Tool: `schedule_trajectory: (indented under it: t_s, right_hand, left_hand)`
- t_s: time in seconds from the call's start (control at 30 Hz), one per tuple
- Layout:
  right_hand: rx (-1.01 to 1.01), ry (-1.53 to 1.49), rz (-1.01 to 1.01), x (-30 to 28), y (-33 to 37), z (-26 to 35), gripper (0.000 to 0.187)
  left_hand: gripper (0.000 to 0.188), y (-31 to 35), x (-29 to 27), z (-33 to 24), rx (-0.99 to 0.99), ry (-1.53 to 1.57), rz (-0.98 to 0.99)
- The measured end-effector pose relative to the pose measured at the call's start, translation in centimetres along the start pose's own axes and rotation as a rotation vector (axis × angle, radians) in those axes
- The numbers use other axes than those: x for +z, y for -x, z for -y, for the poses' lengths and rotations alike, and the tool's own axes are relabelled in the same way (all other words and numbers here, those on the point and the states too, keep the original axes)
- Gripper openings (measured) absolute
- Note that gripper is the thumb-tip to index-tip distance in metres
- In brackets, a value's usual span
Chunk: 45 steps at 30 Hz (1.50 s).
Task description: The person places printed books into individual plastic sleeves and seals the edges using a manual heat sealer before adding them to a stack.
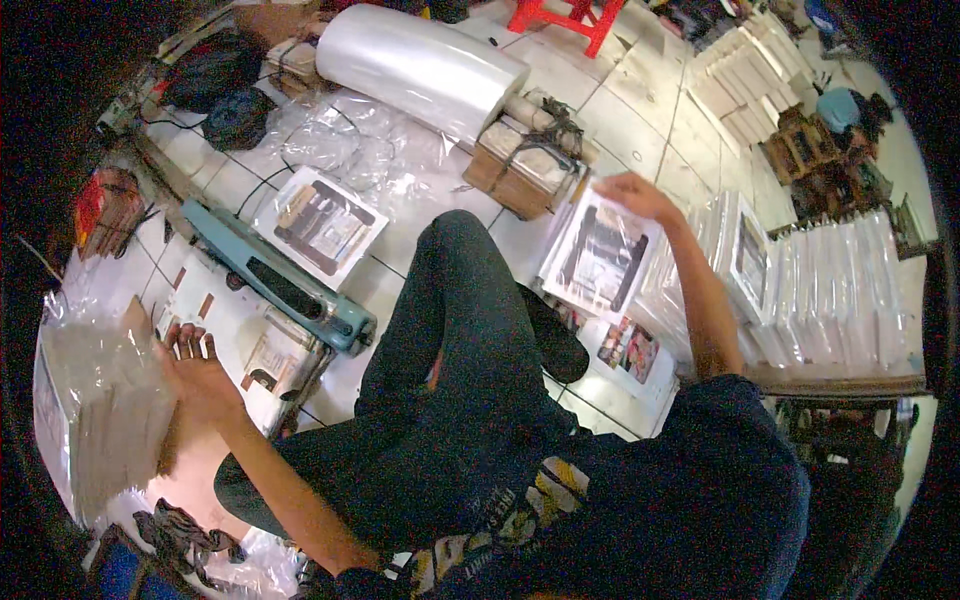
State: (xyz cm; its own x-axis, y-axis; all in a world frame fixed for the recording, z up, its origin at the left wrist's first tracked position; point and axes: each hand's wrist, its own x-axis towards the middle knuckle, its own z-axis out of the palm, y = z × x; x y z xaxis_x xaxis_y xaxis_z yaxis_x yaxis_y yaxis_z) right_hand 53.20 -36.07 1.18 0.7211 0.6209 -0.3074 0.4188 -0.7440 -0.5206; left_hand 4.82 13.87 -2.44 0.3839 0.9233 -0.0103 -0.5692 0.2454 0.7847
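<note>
My right hand (pixel 640 196) is closed on the top edge of a flat white package (pixel 600 255) with a printed picture, tilted beside the row of wrapped packages. My left hand (pixel 198 375), fingers apart and holding nothing I can see, is beside a stack of flat packages in clear plastic (pixel 100 410). Between the left hand and my bent knee lies a long blue-grey heat sealer (pixel 275 275). Just beyond it, another flat white package (pixel 320 226) rests face up on the tiles.
A big roll of clear plastic film (pixel 420 70) lies at the back, near a cord-tied bundle (pixel 525 160). Plastic-wrapped packages (pixel 835 285) stand in rows at the right. A printed sheet (pixel 630 355) is near my right thigh. A red stool (pixel 570 18) stands far back.
</note>
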Motion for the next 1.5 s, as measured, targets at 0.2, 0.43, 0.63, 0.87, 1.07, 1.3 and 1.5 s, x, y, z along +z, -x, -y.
schedule_trajectory:
  t_s: [0.2, 0.43, 0.63, 0.87, 1.07, 1.3, 1.5]
  right_hand:
    - [0.116, -0.079, 0.056, 3.8, -3.0, -8.4, 0.039]
    - [-0.08, 0.047, -0.146, 4.7, -2.4, -9.5, 0.033]
    - [-0.104, 0.21, -0.195, 4.4, -2.5, -11.6, 0.029]
    - [-0.145, 0.035, -0.59, 4.3, -1.0, -1.7, 0.034]
    - [-0.563, 0.035, -0.723, 8.4, 1.5, 17.5, 0.017]
    - [-0.993, -0.631, 0.184, 24.2, 8.6, 40.2, 0.028]
    - [-0.317, -1.338, 1.194, 32.3, 3.6, 61.0, 0.076]
  left_hand:
    - [0.031, 0.4, 1.0, -4.0, 0.606, -0.935, 0.029]
    - [0.059, -2.6, -4.1, -23.9, 1.381, -1.691, -0.24]
    - [0.076, -9.7, -16.1, -29.0, 0.432, -1.819, 0.205]
    - [0.103, -3.5, -14.7, -24.6, 0.677, -2.212, -0.2]
    - [0.07, -0.4, -10.8, -24.4, 0.97, -2.282, -0.266]
    - [0.069, 2.1, -8.1, -21.9, 1.137, -2.055, -0.297]
    - [0.074, 3.6, -5.9, -19.8, 1.217, -1.787, -0.37]
